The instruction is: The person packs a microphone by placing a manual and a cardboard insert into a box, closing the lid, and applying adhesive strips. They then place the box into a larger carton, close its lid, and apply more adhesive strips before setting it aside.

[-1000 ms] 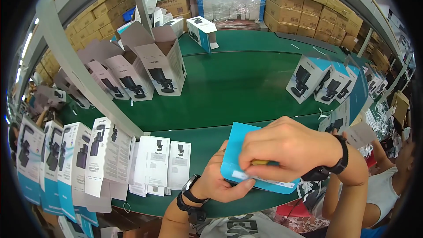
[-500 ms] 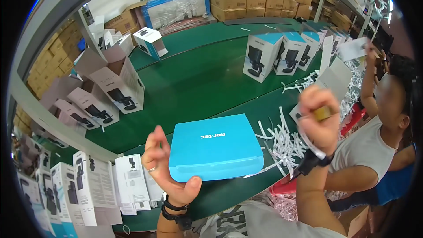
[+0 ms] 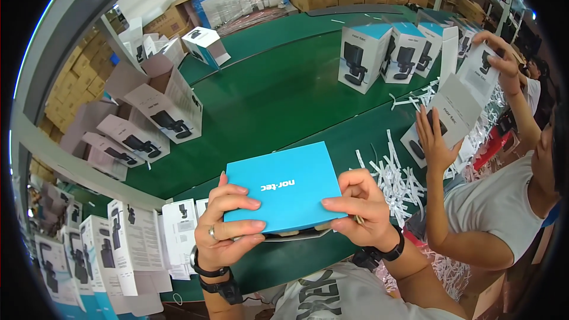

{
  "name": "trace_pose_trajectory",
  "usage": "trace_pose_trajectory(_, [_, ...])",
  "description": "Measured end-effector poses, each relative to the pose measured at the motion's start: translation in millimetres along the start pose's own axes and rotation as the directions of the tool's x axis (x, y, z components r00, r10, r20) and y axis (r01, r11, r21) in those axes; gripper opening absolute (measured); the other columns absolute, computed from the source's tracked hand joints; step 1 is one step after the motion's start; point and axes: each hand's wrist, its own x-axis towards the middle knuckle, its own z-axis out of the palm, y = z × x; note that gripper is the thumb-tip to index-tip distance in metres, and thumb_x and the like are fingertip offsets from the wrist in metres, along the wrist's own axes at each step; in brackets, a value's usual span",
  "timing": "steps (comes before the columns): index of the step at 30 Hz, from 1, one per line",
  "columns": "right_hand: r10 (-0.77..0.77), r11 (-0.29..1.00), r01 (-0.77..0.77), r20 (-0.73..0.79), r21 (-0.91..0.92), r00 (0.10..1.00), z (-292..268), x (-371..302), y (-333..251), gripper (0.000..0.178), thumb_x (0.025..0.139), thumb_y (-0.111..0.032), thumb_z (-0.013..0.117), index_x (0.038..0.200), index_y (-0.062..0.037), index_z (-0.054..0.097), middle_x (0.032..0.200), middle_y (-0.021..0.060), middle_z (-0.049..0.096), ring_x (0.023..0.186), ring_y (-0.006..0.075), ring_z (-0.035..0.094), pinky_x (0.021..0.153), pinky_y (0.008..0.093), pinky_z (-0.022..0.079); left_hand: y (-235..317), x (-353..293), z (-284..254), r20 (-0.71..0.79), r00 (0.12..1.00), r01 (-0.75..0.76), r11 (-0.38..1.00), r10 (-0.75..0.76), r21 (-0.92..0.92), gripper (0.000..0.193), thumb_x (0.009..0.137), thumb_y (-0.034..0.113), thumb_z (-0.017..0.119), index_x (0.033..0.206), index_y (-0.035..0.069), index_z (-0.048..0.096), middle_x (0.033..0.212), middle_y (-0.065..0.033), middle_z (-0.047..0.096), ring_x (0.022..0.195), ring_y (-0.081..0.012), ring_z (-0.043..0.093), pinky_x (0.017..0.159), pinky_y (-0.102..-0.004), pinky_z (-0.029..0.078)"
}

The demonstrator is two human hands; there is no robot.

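A flat blue cardboard box [image 3: 278, 181] with white lettering is held above the table's near edge. Along its near side the box gapes, showing a dark slit and a pale inner part. My left hand [image 3: 230, 219] wraps the box's left side, fingers lying over the top face. At the near right corner, my right hand [image 3: 363, 207] grips the box with thumb and finger. Something small and thin shows among my right fingers, too small to name. The contents of the box are hidden.
White shredded paper [image 3: 394, 181] lies right of the box on the green table [image 3: 261, 92]. Printed microphone cartons stand at left [image 3: 169, 112] and far right [image 3: 361, 59]. Leaflets [image 3: 178, 225] lie near left. At right, a co-worker's hands [image 3: 435, 142] handle an open carton [image 3: 453, 109].
My right hand has come down from the right onto the blue box. My left fingers have moved over its top. The box's near side has opened. The co-worker's hands now reach the open carton.
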Motion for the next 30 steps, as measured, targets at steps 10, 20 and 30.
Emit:
trace_pose_trajectory(10, [-0.316, 0.931, 0.311, 0.008, -0.192, 0.949, -12, 6, 21, 0.033, 0.088, -0.026, 0.081, 0.113, -0.0054, 0.075, 0.116, 0.0103, 0.067, 0.064, 0.0140, 0.052, 0.056, 0.0269, 0.043, -10, 4, -13, 0.219, 0.965, -0.171, 0.977, 0.141, 0.124, 0.045, 0.072, 0.049, 0.085, 0.107, 0.021, 0.080, 0.117, -0.0058, 0.073, 0.118, -0.0320, 0.064, 0.117, -0.0601, 0.035])
trace_pose_trajectory(20, [-0.243, 0.936, 0.269, 0.135, -0.228, 0.960, 1, 7, 15, 0.027, 0.078, -0.019, 0.086, 0.102, -0.0111, 0.078, 0.115, 0.0062, 0.075, 0.054, 0.0134, 0.048, 0.050, 0.0275, 0.040, 69, -10, 59, 0.147, 0.976, -0.068, 0.410, -0.163, 0.910, 0.051, 0.092, 0.047, 0.072, 0.126, 0.010, 0.069, 0.125, -0.0145, 0.071, 0.122, -0.0329, 0.064, 0.107, -0.0521, 0.044])
trace_pose_trajectory(30, [-0.220, 0.943, 0.235, 0.085, -0.237, 0.972, 6, 1, 9, 0.020, 0.079, -0.018, 0.085, 0.097, -0.0129, 0.080, 0.108, 0.0022, 0.077, 0.053, 0.0134, 0.050, 0.049, 0.0273, 0.036, 56, -22, 49, 0.218, 0.974, -0.151, 0.557, -0.057, 0.817, 0.051, 0.101, 0.047, 0.059, 0.127, 0.004, 0.067, 0.129, -0.0219, 0.068, 0.117, -0.0372, 0.066, 0.098, -0.0456, 0.049])
